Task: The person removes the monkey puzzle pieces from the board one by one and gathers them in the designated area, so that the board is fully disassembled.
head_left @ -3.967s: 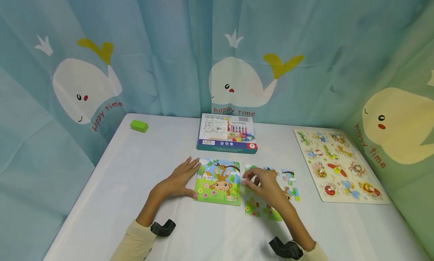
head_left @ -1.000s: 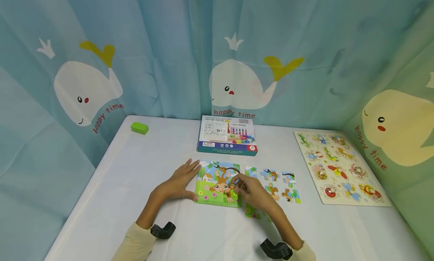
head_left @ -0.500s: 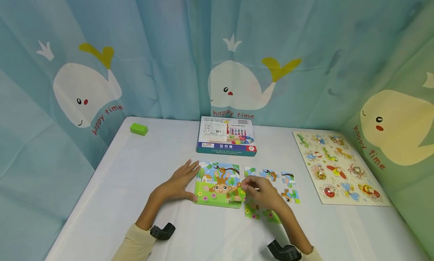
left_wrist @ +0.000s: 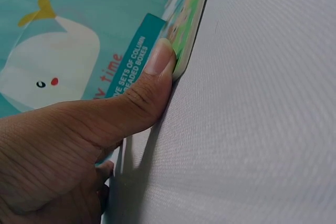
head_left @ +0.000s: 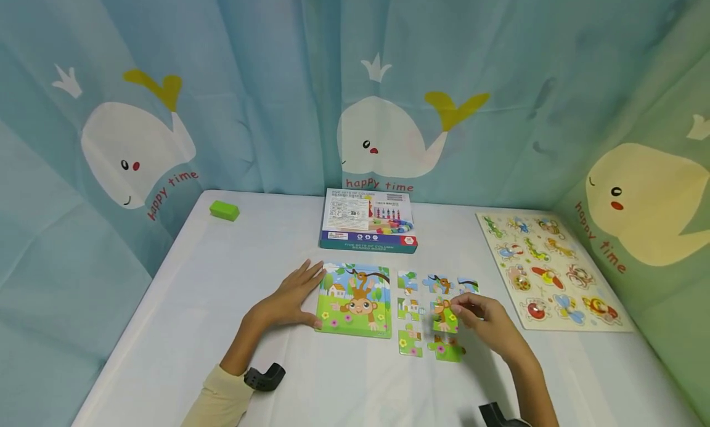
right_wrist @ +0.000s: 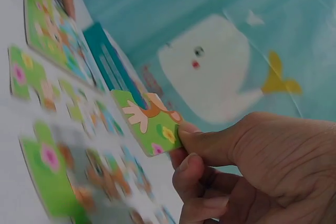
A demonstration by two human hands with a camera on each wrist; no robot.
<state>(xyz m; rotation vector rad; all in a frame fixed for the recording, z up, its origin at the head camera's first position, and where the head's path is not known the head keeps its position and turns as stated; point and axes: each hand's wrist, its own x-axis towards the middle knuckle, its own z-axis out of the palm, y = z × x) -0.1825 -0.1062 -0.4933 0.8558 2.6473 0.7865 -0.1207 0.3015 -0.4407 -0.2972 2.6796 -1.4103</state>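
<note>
A square jigsaw board (head_left: pixel 355 300) with a printed monkey lies on the white table. My left hand (head_left: pixel 288 299) rests along its left side with fingers spread; the left wrist view shows the thumb (left_wrist: pixel 157 64) against the board's corner. To the right of the board, my right hand (head_left: pixel 490 325) pinches a jigsaw piece (right_wrist: pixel 149 121) between thumb and finger. The piece is green with a yellow flower and a monkey's paw. It is held above several loose jigsaw pieces (head_left: pixel 409 341) laid out in rows; some are hidden behind the piece and hand.
Behind the board lies a flat box (head_left: pixel 368 223) of column beads. A peg puzzle board (head_left: pixel 546 267) with insect pictures sits at the right. A green block (head_left: pixel 224 210) stands at the far left. Curtains (head_left: pixel 266 76) with whales hang around the table.
My right hand has lifted the jigsaw piece off the board's lower right corner and carried it right, over the loose pieces. My left hand has stayed at the board's left side.
</note>
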